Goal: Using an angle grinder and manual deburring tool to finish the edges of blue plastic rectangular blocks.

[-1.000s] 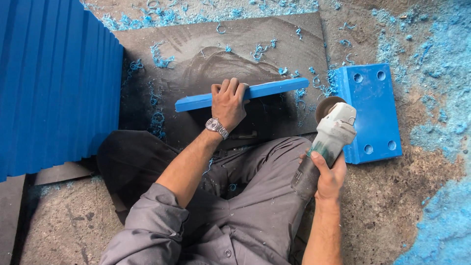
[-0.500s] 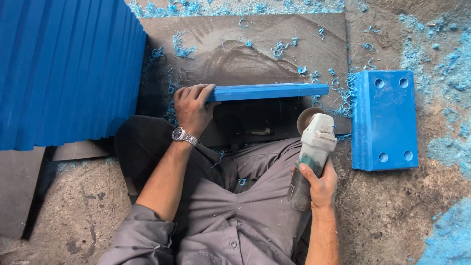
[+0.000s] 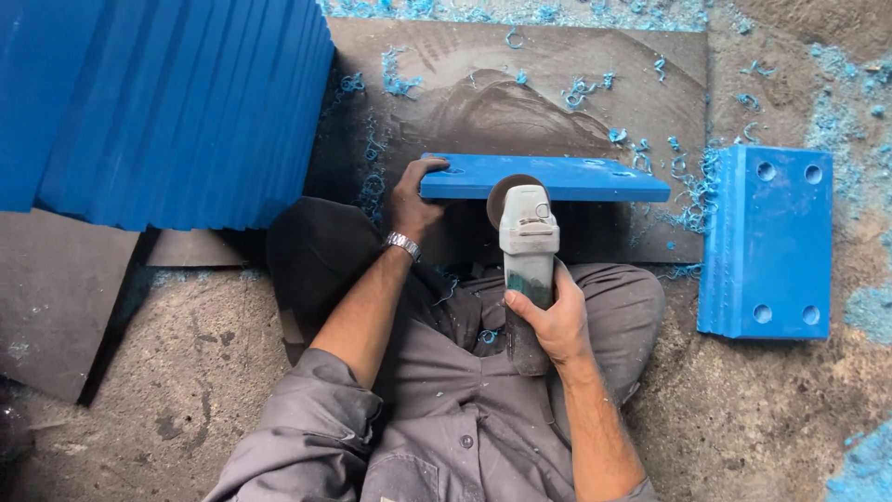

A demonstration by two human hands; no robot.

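The left hand (image 3: 413,197) has its grip closed on the left end of a blue plate (image 3: 548,177), holding it on edge over a dark board (image 3: 520,84) on the floor. The right hand (image 3: 548,316) is wrapped tight around the body of a grinder (image 3: 526,251), whose disc meets the plate's near edge at the middle. A stack of blue plates with holes (image 3: 767,242) lies to the right, a big upright row of blue plates (image 3: 167,102) to the left, and blue shavings (image 3: 390,79) are scattered about.

Blue plate (image 3: 557,177); grey-white grinder (image 3: 528,251); blue shavings (image 3: 390,79); dark mat (image 3: 520,93).
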